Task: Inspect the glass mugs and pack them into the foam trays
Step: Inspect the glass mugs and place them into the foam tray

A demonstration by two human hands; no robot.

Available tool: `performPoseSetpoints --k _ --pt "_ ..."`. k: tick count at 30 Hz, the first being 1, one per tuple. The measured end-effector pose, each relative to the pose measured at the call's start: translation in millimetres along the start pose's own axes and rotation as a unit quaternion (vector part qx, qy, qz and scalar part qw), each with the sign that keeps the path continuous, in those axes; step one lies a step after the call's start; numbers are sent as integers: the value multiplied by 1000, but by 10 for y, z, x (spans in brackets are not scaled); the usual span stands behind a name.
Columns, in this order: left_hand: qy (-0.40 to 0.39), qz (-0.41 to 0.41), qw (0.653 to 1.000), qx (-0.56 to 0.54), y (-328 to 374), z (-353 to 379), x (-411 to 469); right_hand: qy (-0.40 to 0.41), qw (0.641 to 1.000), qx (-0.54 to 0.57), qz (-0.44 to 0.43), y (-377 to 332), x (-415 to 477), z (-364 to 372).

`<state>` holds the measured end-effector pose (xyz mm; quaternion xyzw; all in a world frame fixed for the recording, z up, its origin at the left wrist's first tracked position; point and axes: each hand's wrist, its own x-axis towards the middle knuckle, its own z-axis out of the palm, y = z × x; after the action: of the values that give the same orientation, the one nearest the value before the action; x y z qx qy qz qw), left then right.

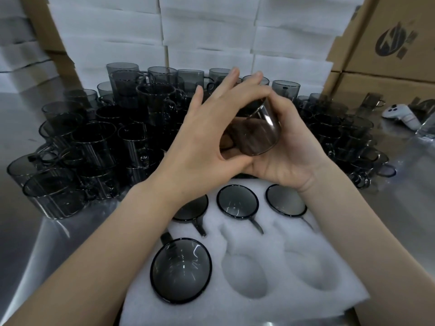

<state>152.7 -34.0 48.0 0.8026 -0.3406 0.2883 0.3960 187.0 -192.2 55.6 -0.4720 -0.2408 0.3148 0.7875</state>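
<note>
A smoky grey glass mug is held tilted above the far edge of the white foam tray. My right hand cups it from below. My left hand wraps over its top and near side. Both hands grip the same mug. In the tray, three mugs fill the far row; the middle one and right one show fully, the left one is half hidden under my left forearm. A fourth mug sits in the near left pocket. Two near pockets hold nothing.
Several loose grey mugs crowd the steel table behind and left of the tray, more at the right. White foam trays are stacked at the back. Cardboard boxes stand right. A white controller lies far right.
</note>
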Motion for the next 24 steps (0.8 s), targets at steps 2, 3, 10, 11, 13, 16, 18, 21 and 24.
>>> performPoseSetpoints --k 2,3,10,11,13,16,18,21,24 --pt "-4 -13 1000 -11 13 -3 3 10 1000 -14 -22 5 8 -5" --pt "-7 -19 999 -25 20 -6 6 10 999 -27 -40 14 15 -7" --pt "9 -60 998 1 -11 60 -5 35 985 -96 -140 73 60 -24" --pt "11 -63 998 13 -20 71 -8 39 983 -102 -145 82 70 -17" --pt "15 -49 998 26 -36 83 -14 42 983 -103 -145 104 84 1" --pt "36 -17 999 17 -44 87 -24 39 987 -75 -136 115 85 10" --pt "41 10 999 15 -49 85 -21 53 987 -59 -139 105 78 15" --pt "33 25 999 6 -61 74 0 67 985 -49 -149 89 65 19" --pt "30 41 999 11 -74 61 14 61 987 -29 -148 87 61 38"
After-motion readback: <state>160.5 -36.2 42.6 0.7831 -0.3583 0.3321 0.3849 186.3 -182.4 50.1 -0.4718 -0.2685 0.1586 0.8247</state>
